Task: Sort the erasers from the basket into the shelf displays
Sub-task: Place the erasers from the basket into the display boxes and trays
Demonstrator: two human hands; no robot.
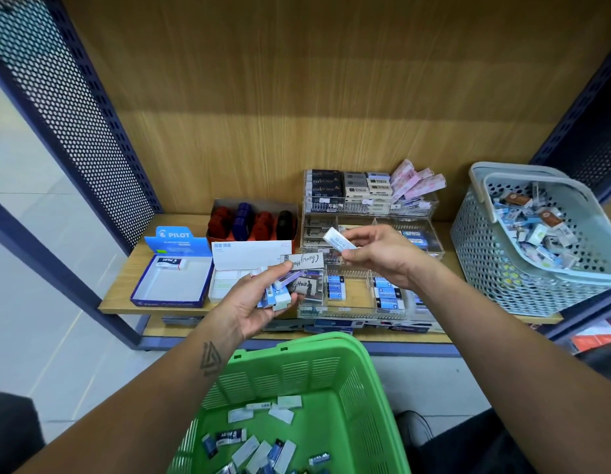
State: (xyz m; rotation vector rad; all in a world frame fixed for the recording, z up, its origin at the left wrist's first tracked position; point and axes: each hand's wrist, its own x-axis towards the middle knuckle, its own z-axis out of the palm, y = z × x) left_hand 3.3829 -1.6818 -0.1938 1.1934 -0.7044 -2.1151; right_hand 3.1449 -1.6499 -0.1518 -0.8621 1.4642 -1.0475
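Right hand [375, 254]: thumb and fingertips pinch one white rectangular eraser in a pale blue sleeve [339, 242], held up in the air, touching nothing else. Just beyond and beneath that hand sit the clear acrylic tiered display trays [430, 230]. Their back tier is packed with dark, grey and pink boxed erasers; the compartments nearest the hand hold only a few blue-sleeved ones, with bare bottoms showing.

Left hand [259, 302]: palm up, fingers curled round a small bunch of blue-and-white sleeved erasers [280, 295], waiting their turn. Just past its fingertips, a white open cardboard box [249, 258]; farther to its left, a blue Pilot-branded cardboard display box [170, 278] with a single eraser in it, otherwise bare.

Below both forearms, the green slotted plastic basket [331, 371] holds a scatter of loose erasers across its floor. Well off to the right of the right hand, a grey perforated plastic basket [495, 254] on the shelf is heaped with mixed small packets.

Judgement: sorting is under way, not near done. Some compartments stocked; a handful in hand, the green basket's stock and several part-filled displays remain.
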